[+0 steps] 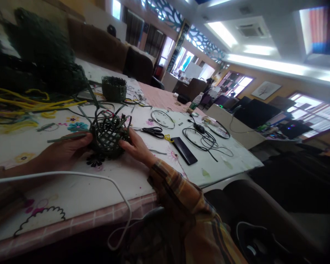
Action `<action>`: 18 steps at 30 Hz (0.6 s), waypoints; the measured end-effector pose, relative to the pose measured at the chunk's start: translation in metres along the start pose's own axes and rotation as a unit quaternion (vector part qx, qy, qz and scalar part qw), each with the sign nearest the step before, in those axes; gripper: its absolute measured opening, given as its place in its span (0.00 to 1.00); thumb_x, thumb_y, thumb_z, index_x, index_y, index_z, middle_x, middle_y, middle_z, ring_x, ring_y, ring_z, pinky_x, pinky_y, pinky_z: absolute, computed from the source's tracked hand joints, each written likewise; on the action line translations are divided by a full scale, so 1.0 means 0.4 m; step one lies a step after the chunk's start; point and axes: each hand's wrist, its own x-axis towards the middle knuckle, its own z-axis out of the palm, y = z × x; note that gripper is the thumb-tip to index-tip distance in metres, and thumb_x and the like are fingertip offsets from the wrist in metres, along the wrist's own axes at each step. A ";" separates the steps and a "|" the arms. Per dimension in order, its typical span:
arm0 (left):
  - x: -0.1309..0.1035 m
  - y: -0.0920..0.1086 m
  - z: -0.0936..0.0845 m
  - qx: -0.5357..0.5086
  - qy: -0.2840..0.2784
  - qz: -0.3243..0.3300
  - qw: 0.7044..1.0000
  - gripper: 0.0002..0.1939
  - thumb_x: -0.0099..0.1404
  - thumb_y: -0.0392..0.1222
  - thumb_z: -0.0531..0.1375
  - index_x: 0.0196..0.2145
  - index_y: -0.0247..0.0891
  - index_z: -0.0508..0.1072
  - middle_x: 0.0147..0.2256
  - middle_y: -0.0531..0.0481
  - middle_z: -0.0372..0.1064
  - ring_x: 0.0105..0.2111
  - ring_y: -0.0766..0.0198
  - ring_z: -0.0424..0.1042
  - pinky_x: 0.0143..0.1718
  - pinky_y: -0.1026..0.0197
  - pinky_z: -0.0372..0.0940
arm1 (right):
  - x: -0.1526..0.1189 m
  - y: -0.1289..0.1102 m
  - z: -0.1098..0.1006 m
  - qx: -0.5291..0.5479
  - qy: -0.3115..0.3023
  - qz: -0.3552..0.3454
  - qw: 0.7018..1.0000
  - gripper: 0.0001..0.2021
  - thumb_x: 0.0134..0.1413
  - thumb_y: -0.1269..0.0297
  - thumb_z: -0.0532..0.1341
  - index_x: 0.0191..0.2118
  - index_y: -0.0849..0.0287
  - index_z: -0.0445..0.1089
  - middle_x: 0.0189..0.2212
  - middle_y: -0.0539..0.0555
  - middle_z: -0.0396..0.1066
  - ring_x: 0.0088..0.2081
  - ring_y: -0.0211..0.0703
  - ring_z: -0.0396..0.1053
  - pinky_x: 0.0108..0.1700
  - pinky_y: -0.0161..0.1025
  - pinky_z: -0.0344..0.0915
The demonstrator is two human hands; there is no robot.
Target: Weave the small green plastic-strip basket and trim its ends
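Note:
Between my two hands is a small dark green woven basket [107, 136], tilted so that its lattice bottom shows through the opening. Loose strip ends stick up around its rim. My left hand [74, 143] grips the basket's left side, with a flat green strip jutting out past the fingers. On the right side, my right hand [133, 145] holds the wall, thumb toward the front and fingers partly hidden behind the weave. Just right of that hand lie black-handled scissors [154, 132]. A finished-looking green woven basket [114, 89] stands farther back.
Yellow strips [30, 106] and a dark green pile [44, 55] fill the left side. A black phone [184, 150], coiled black cable [202, 137] and a bottle [195, 101] lie or stand to the right. A white cable [99, 176] crosses in front, over the flowered tablecloth [99, 194].

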 end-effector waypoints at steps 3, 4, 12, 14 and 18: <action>0.002 -0.005 -0.006 -0.026 -0.040 -0.044 0.998 0.28 0.48 0.60 0.74 0.43 0.42 0.82 0.45 0.43 0.83 0.51 0.43 0.78 0.53 0.45 0.77 | 0.001 -0.001 0.001 -0.002 -0.001 0.001 1.000 0.10 0.64 0.58 0.58 0.45 0.57 0.64 0.42 0.55 0.69 0.44 0.46 0.67 0.51 0.45 0.69; 0.003 -0.004 -0.009 -0.033 -0.050 -0.054 0.997 0.29 0.47 0.59 0.75 0.44 0.42 0.82 0.45 0.43 0.83 0.52 0.43 0.78 0.53 0.45 0.77 | 0.001 -0.001 0.001 -0.001 0.000 0.000 1.000 0.10 0.64 0.58 0.58 0.46 0.57 0.64 0.42 0.55 0.69 0.45 0.46 0.67 0.52 0.46 0.69; 0.005 -0.004 -0.008 -0.027 -0.059 -0.029 0.997 0.26 0.43 0.55 0.78 0.38 0.39 0.84 0.46 0.42 0.83 0.52 0.42 0.78 0.54 0.47 0.76 | 0.000 -0.003 0.003 0.004 0.003 -0.004 1.000 0.09 0.65 0.60 0.58 0.47 0.58 0.65 0.44 0.57 0.70 0.46 0.47 0.68 0.53 0.48 0.70; 0.007 -0.006 0.002 -0.031 -0.044 -0.022 0.998 0.28 0.41 0.56 0.79 0.38 0.38 0.84 0.45 0.41 0.84 0.49 0.44 0.80 0.51 0.48 0.78 | -0.001 -0.002 0.004 0.007 0.004 -0.008 1.000 0.10 0.65 0.60 0.58 0.47 0.58 0.65 0.45 0.57 0.70 0.47 0.47 0.68 0.54 0.48 0.70; 0.001 0.004 0.028 -0.006 -0.002 -0.015 1.000 0.32 0.38 0.57 0.80 0.40 0.37 0.84 0.44 0.39 0.84 0.41 0.48 0.82 0.42 0.52 0.79 | -0.001 -0.003 0.003 0.003 0.000 -0.003 1.000 0.10 0.65 0.59 0.59 0.47 0.57 0.65 0.45 0.57 0.70 0.47 0.48 0.68 0.55 0.48 0.70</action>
